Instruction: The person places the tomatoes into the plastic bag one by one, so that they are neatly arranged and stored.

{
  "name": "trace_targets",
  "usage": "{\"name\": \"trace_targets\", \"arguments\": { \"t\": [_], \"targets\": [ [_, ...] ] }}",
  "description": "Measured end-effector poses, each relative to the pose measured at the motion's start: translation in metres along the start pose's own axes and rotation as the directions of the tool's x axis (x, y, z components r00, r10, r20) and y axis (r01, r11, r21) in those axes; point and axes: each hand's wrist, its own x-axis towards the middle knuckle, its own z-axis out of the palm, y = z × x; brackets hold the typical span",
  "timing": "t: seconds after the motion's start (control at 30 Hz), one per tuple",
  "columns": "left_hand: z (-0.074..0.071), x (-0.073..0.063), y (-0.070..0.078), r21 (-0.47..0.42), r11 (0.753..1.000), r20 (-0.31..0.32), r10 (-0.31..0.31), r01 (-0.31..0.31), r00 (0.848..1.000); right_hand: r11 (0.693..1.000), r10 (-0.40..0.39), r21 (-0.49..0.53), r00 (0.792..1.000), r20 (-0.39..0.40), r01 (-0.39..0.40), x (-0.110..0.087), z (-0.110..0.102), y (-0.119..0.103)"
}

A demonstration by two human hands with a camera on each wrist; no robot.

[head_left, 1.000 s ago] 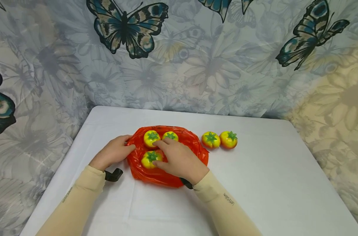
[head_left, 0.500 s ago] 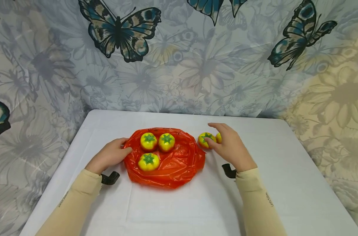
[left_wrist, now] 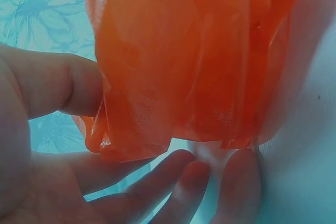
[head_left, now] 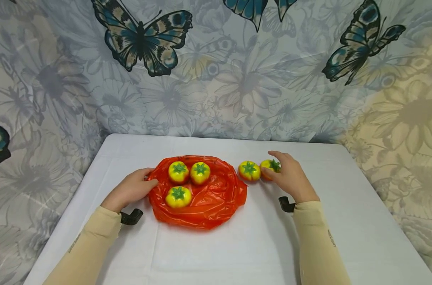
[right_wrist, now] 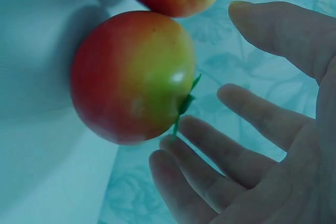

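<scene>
A red plastic bag (head_left: 216,202) lies spread on the table with three yellow-and-red tomatoes, each with a green star-shaped top, among them a front tomato (head_left: 178,196). At the bag's left rim my left hand (head_left: 132,188) holds the plastic between thumb and fingers; the left wrist view shows the bag (left_wrist: 178,66) hanging between them. Right of the bag, two more tomatoes sit side by side: the nearer one (head_left: 249,171) and the outer one (head_left: 271,164). My right hand (head_left: 290,176) is around the outer tomato (right_wrist: 134,77), fingers spread and loosely bent, thumb apart from it.
The white-covered table (head_left: 216,257) ends at a wall hung with butterfly-and-flower cloth (head_left: 251,87). A black strap piece (head_left: 132,217) sticks out at the left wrist, another strap piece (head_left: 286,204) at the right.
My right hand has let go of a tomato inside the bag and moved right, past the nearer loose tomato to the outer one. My left hand stays at the bag's rim.
</scene>
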Motion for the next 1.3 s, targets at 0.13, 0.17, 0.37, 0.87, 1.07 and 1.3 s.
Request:
{"name": "trace_targets", "arguments": {
  "t": [0.13, 0.17, 0.37, 0.87, 1.07, 1.3],
  "targets": [
    [0.0, 0.0, 0.0, 0.0, 1.0, 0.003, 0.003, -0.003, 1.0, 1.0, 0.022, -0.003, 0.999, 0.033, -0.022, 0.001, 0.002, 0.005],
    [0.0, -0.001, 0.0, 0.0, 1.0, 0.003, 0.002, -0.002, 1.0, 1.0, 0.029, -0.003, 0.999, 0.044, -0.029, 0.001, 0.002, 0.006],
    [-0.001, -0.003, 0.002, 0.002, 1.0, -0.009, 0.012, -0.012, 1.0, 0.998, 0.064, 0.004, 0.994, 0.092, -0.064, 0.004, 0.006, 0.011],
    [0.0, 0.0, 0.0, 0.006, 1.0, -0.016, 0.013, -0.012, 1.0, 0.998, 0.059, 0.004, 0.995, 0.086, -0.06, 0.007, 0.013, 0.017],
    [0.001, 0.0, 0.0, 0.013, 1.0, -0.019, 0.014, -0.014, 1.0, 0.998, 0.061, -0.007, 0.996, 0.066, -0.061, 0.007, 0.012, 0.018],
    [0.001, 0.0, 0.001, 0.017, 1.0, -0.025, 0.019, -0.018, 1.0, 0.998, 0.064, -0.004, 0.996, 0.067, -0.064, 0.007, 0.011, 0.018]
  ]
}}
